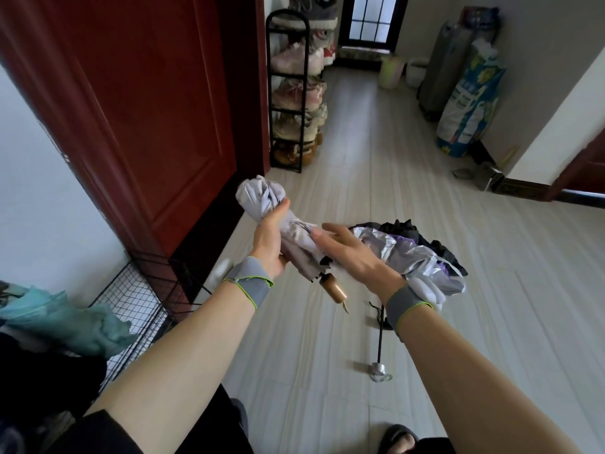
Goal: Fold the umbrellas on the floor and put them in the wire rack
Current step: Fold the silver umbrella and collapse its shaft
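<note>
- Two umbrellas showed in the head view: a grey umbrella (262, 194) held up between the hands, and a second umbrella (422, 253) lying on the floor (491, 290) just beyond the right wrist. Its silver and black canopy was crumpled, and its thin shaft ran toward us.
- The left hand (271, 244) was clamped round the middle of the grey umbrella. The right hand (357, 253) lay against the canopy with its fingers straight and apart, gripping nothing. It was blurred, so we could not tell how firmly it pressed.
- The grey umbrella's long axis ran from its bunched tip, far and left, down to its brown handle (332, 290), near and right. The canopy looked gathered but loose, so we judged the wrapping unfinished.
- The wire rack (137, 299) stood low at the near left, against the wall beside the red door (147, 109). It lay left of and below the left hand, which was the nearer one.
- We saw open room between the hands and the rack. A teal cloth (65, 319) lay over its near end, so the far end looked the freer way in. The shoe rack (288, 93) stood well apart, far down the hall.
</note>
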